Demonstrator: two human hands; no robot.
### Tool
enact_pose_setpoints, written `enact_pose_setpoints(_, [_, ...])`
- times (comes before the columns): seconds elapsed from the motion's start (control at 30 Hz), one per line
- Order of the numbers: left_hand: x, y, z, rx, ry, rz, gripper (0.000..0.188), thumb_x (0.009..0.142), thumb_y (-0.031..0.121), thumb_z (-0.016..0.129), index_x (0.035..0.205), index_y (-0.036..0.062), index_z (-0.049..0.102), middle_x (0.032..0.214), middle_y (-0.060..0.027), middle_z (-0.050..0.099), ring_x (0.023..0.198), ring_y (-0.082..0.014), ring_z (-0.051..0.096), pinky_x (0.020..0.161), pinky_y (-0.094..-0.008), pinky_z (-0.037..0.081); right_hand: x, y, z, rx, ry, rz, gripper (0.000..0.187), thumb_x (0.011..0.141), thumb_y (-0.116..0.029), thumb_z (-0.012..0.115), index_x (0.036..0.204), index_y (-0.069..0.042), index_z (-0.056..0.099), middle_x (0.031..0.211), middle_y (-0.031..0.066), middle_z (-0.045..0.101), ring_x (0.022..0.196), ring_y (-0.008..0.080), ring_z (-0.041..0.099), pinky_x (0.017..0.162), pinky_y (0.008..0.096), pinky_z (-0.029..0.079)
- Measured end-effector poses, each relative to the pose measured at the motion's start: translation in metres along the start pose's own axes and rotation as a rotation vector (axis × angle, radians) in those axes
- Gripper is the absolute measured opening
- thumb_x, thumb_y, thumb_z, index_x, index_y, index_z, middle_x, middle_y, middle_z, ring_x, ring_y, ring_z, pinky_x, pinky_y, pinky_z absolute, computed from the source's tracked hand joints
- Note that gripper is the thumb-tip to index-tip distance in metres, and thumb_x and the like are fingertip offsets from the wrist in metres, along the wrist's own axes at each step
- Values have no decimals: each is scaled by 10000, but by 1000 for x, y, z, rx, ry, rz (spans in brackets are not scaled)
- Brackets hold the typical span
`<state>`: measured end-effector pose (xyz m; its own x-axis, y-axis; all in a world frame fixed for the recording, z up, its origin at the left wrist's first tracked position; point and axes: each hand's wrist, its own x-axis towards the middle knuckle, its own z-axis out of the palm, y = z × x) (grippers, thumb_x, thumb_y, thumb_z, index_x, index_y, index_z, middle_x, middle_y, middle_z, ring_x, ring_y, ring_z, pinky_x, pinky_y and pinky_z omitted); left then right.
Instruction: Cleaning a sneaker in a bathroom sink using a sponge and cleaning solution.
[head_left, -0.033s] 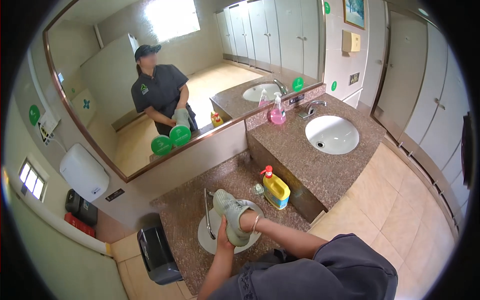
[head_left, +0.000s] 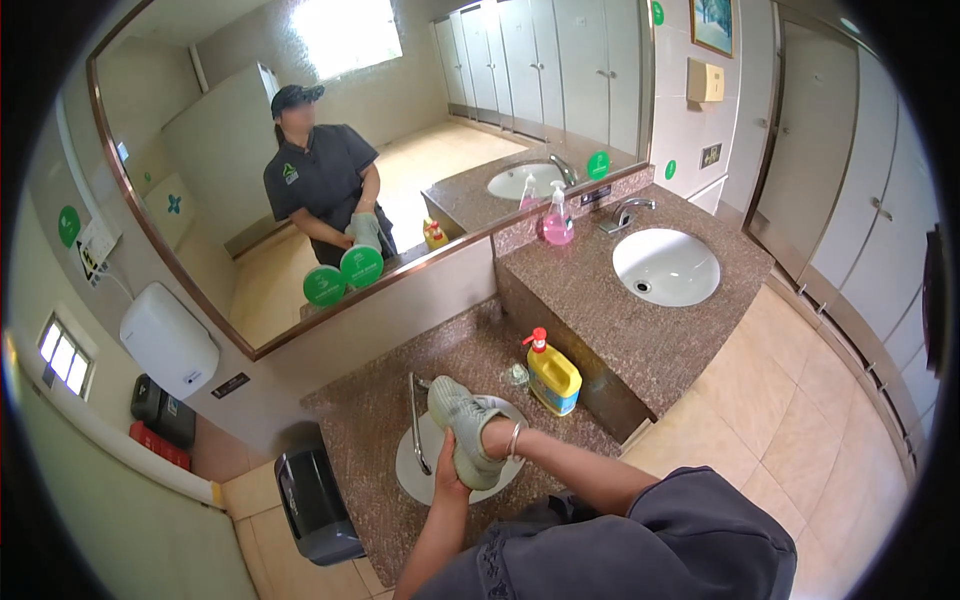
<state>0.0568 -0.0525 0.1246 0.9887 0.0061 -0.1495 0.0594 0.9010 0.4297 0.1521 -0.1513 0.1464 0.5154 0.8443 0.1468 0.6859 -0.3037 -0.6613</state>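
A pale grey-green sneaker (head_left: 456, 408) hangs over the lower white washbasin (head_left: 412, 486), its toe toward the mirror. My left hand (head_left: 456, 468) is wrapped round the shoe's side and sole, near the heel. Up to about the wrist, my right hand (head_left: 496, 438) is inside the shoe's opening; its fingers are hidden. A bracelet circles the right wrist. Left of the toe, a curved chrome tap (head_left: 413, 424) reaches over the basin. On the counter right of the shoe stand a yellow jug-shaped bottle (head_left: 556, 376) with a red pump and, beside it, a small clear object (head_left: 516, 376).
A raised brown stone counter (head_left: 590, 290) at the right holds another basin (head_left: 667, 240), a tap (head_left: 630, 214) and a pink soap bottle (head_left: 558, 226). Behind is a wide mirror (head_left: 400, 150). A black bin (head_left: 315, 505) stands left of the lower counter.
The view has shifted very slightly. Both hands stay at the shoe, with no clear movement of their own.
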Motion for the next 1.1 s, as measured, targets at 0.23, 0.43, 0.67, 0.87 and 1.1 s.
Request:
enact_pose_setpoints(0.23, [-6,0,-13,-60,42,13,489,972,365,404,1350,57,380,1339,-124,465,1206,-281,472,1034,-421,366,-12,-6,6,-512,-13,-51,554,728,-228,611,1245,-87,473,1260,117,510,1155,229,488,1017,299,330])
enact_pose_setpoints(0.43, [0,19,6,15,96,53,460,971,342,422,1333,59,404,1312,-122,490,1186,-257,491,1013,-397,392,-3,-34,-28,-235,-106,-62,618,653,-147,634,1239,-7,499,1238,222,511,1109,354,512,979,378,370])
enact_pose_setpoints(0.67, [-21,40,-1,-245,-40,116,566,942,460,320,1317,47,416,1246,-173,527,1064,-348,559,818,-480,509,-12,-75,-50,295,101,-238,289,770,-59,549,1043,12,614,891,214,636,853,306,633,758,357,495])
enact_pose_setpoints(0.87, [-28,40,-9,-155,-60,146,523,907,425,413,1283,64,463,1216,-196,534,1002,-355,571,787,-506,496,-20,-49,-33,639,435,365,511,780,-237,655,1219,-18,510,969,168,633,831,185,628,635,282,508])
enact_pose_setpoints(1.1, [-20,32,5,-197,-71,111,537,966,442,317,1337,64,406,1298,-173,490,1170,-329,494,1015,-481,383,-16,-55,-49,853,-25,520,870,720,-270,685,1419,-34,224,1274,201,435,1058,217,530,752,306,499])
